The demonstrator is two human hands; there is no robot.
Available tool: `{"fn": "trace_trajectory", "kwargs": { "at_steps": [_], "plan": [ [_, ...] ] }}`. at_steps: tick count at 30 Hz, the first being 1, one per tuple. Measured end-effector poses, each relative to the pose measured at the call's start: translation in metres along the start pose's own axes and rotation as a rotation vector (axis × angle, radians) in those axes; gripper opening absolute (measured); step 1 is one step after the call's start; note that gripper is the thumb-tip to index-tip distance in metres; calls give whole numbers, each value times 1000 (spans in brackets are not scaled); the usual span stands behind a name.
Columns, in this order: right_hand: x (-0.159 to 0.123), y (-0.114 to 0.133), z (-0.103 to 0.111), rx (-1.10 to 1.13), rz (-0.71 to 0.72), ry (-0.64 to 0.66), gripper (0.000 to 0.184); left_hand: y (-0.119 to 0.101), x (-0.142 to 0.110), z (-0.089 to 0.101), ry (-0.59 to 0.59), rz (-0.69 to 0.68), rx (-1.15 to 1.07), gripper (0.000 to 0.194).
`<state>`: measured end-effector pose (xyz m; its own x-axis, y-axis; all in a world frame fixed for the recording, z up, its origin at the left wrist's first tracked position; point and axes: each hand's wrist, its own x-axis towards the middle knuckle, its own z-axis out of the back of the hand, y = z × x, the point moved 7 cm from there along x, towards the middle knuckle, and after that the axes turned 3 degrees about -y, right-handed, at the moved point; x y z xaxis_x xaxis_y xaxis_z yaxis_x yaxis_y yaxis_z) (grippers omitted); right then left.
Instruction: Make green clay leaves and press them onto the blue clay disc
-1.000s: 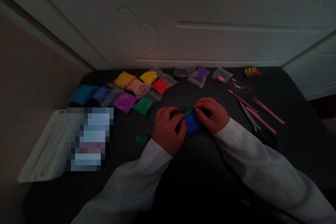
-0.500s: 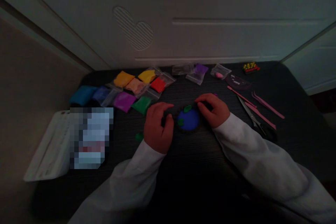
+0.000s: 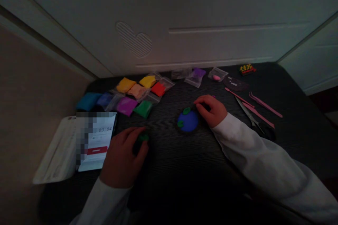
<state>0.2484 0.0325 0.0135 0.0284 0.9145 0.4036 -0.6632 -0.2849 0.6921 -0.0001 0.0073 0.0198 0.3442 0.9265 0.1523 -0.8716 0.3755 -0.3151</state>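
Blue disc (image 3: 188, 121) on black table (image 3: 165, 154)

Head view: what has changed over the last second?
The left hand has left the blue disc, moving left and back toward the person; its thumb and fingers are now around the loose green piece, though whether they grip it is unclear. The right hand stays by the disc's upper right edge; the scissors lie as before.
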Motion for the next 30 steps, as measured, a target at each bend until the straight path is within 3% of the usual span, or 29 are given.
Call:
{"fn": "trace_trajectory", "kwargs": {
  "at_steps": [2, 5, 8, 13, 16, 20, 24, 30],
  "plan": [
    [0, -1, 0, 11, -12, -12, 13, 7, -9, -8, 101, 20, -26, 34],
    [0, -2, 2, 29, -31, -29, 13, 6, -11, -11, 109, 24, -90, 31],
    [0, -4, 4, 39, -76, -62, 13, 7, -3, -3, -16, 141, -146, 28],
    [-2, -21, 6, 157, -235, -112, 13, 19, 19, 16, -237, 560, -328, 25],
    [-3, -32, 3, 255, -293, -129, 14, 15, 45, 19, -332, 568, -629, 19],
    [-2, -38, 2, 300, -312, -135, 15, 8, 81, 3, -358, 486, -1052, 12],
    [-2, -37, 2, 327, -336, -136, 15, -2, 98, -24, -277, 455, -1384, 16],
    [-3, -34, 2, 337, -370, -109, 14, -5, 94, -52, -113, 495, -1514, 21]
  ]
}}
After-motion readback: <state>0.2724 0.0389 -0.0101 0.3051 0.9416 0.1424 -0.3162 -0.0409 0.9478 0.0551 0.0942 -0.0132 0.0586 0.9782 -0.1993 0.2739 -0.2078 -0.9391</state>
